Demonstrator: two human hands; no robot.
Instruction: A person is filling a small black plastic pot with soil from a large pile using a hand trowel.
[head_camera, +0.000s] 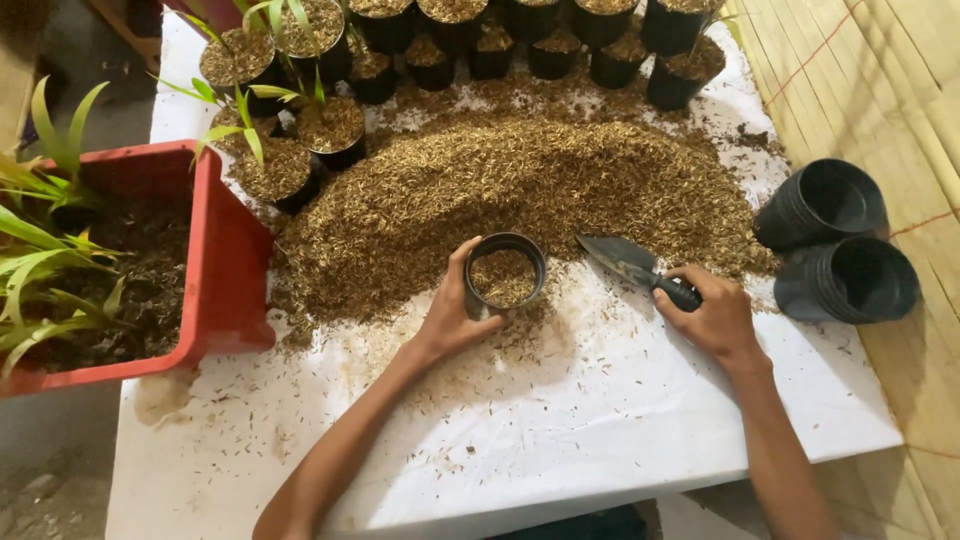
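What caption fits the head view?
Left hand holds a part-filled black pot; right hand grips a trowel.

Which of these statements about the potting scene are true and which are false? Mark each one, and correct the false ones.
1. The left hand holds a small black pot. True.
2. That pot is empty. False: it holds some husk mix.
3. The right hand grips a trowel. True.
4. The crate of plants is blue. False: it is red.
5. Empty pot stacks lie right of the heap. True.
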